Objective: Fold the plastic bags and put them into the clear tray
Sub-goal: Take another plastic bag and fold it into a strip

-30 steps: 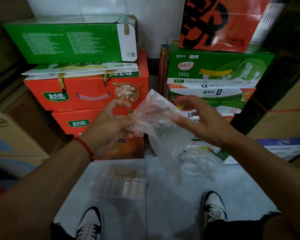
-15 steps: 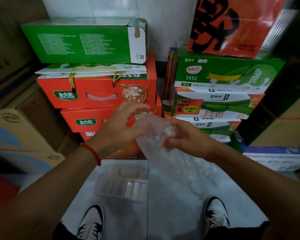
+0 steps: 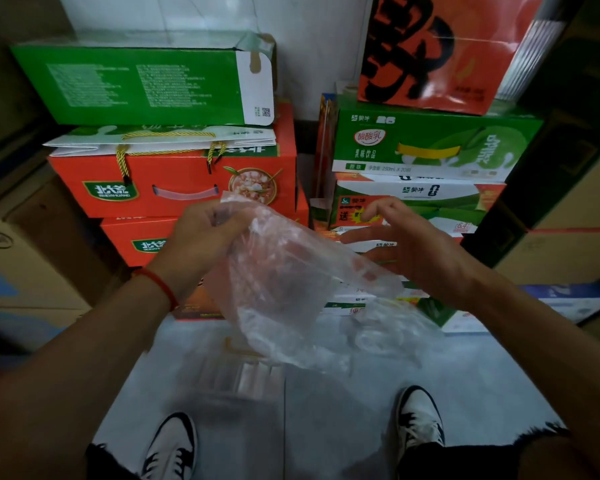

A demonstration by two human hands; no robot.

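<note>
A crumpled clear plastic bag (image 3: 284, 282) hangs in the air between my hands, above the floor. My left hand (image 3: 201, 237) grips its upper left edge with curled fingers. My right hand (image 3: 416, 254) is to the bag's right with its fingers spread; its lower fingertips show through the plastic and touch the bag's right edge. The clear tray (image 3: 222, 372) sits on the floor below the bag, blurred, with a few pale folded pieces inside. A loose heap of more clear bags (image 3: 388, 330) lies on the floor to the right of the tray.
Stacked red and green cartons (image 3: 174, 188) rise close behind my hands on the left, with green drink boxes (image 3: 426, 147) on the right. Brown cardboard boxes (image 3: 25, 271) flank both sides. My two shoes (image 3: 420, 424) stand on the pale floor tiles near the tray.
My hands, which met at the top of the bag half a second ago, have drawn apart. The right hand has moved right with its fingers spread, and the bag has opened out between them.
</note>
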